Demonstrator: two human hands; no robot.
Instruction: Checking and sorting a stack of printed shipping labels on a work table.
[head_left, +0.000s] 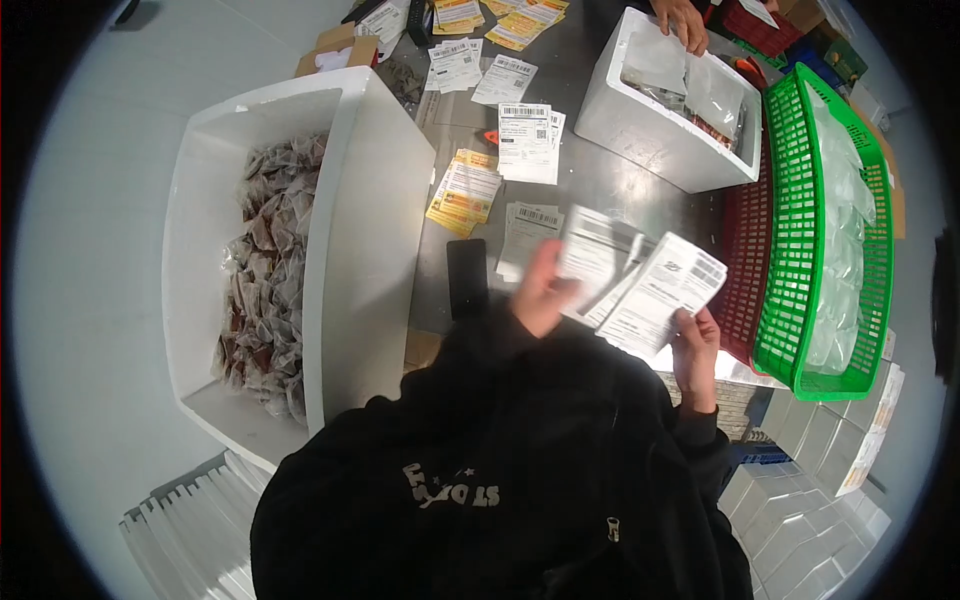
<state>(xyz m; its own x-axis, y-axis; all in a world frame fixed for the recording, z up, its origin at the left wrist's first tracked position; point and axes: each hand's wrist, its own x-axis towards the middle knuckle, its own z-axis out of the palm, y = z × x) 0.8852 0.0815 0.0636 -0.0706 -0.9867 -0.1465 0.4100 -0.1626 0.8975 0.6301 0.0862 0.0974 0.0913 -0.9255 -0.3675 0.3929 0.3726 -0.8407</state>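
right hand (695, 352): my fingers pinched shut on the lower edge of a white printed slip (665, 292), held tilted just above the surface.
left hand (540, 290): blurred; fingers look curled on a second white slip (592, 255), grip not clear enough to tell.
phone (466, 278): dark, flat on the grey surface (600, 180), just left of my left hand.
foam box (300, 250): white, on my left, full of clear packets of brown stuff.
baskets: green basket (820, 240) nested over a red basket (745, 270), right of the slips.
label sheets (528, 140): spread further out on the surface.
far foam box (660, 100): another person's hand (683, 22) on its rim.
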